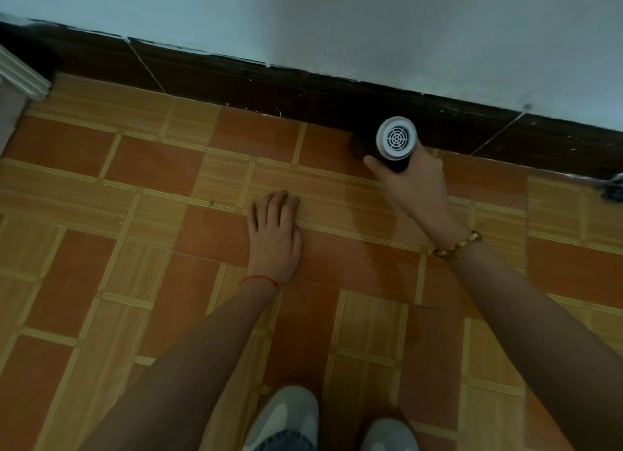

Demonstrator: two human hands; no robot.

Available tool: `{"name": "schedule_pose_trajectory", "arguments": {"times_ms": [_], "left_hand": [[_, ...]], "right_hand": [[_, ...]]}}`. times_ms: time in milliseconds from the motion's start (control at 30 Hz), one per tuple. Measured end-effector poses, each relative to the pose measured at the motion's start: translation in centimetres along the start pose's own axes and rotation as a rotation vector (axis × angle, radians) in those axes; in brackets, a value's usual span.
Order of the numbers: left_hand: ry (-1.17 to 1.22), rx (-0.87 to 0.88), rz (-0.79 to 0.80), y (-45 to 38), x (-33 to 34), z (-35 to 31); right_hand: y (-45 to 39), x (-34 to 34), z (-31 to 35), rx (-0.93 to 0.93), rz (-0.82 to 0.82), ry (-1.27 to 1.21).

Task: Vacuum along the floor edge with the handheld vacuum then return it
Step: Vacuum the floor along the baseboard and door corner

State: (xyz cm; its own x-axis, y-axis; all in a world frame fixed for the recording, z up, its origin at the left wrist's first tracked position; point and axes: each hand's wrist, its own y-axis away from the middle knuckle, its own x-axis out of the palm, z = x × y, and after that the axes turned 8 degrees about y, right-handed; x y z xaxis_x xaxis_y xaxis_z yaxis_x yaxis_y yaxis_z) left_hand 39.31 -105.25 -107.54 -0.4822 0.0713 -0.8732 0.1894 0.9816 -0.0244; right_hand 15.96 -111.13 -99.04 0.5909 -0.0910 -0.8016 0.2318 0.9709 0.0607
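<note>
The right hand [413, 184] is wrapped around the black cylindrical handheld vacuum [396, 143] (its white round grille faces the camera), nose down at the dark brown skirting tile [269, 83] on the far side. The left hand [274, 234] lies flat, fingers spread, on the orange-and-tan tiled floor [151, 187], holding nothing.

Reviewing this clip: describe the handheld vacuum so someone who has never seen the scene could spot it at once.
Follow the dark skirting board along the foot of the pale wall to the right of centre, where the right hand reaches the floor edge. The handheld vacuum is the short dark cylinder in that hand. Its round white end cap with a web-like grille faces the camera; nothing else nearby looks like it.
</note>
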Motion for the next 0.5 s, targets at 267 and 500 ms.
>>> {"name": "schedule_pose_trajectory", "arguments": {"times_ms": [267, 500], "left_hand": [[-0.082, -0.177, -0.101, 2.9, -3.9, 4.8], [-0.092, -0.408, -0.183, 5.1, -5.3, 7.8]], "right_hand": [[3.2, 5.1, 5.8, -0.160, 0.280, -0.102], [5.9, 7.9, 8.9, -0.288, 0.512, -0.047]]}}
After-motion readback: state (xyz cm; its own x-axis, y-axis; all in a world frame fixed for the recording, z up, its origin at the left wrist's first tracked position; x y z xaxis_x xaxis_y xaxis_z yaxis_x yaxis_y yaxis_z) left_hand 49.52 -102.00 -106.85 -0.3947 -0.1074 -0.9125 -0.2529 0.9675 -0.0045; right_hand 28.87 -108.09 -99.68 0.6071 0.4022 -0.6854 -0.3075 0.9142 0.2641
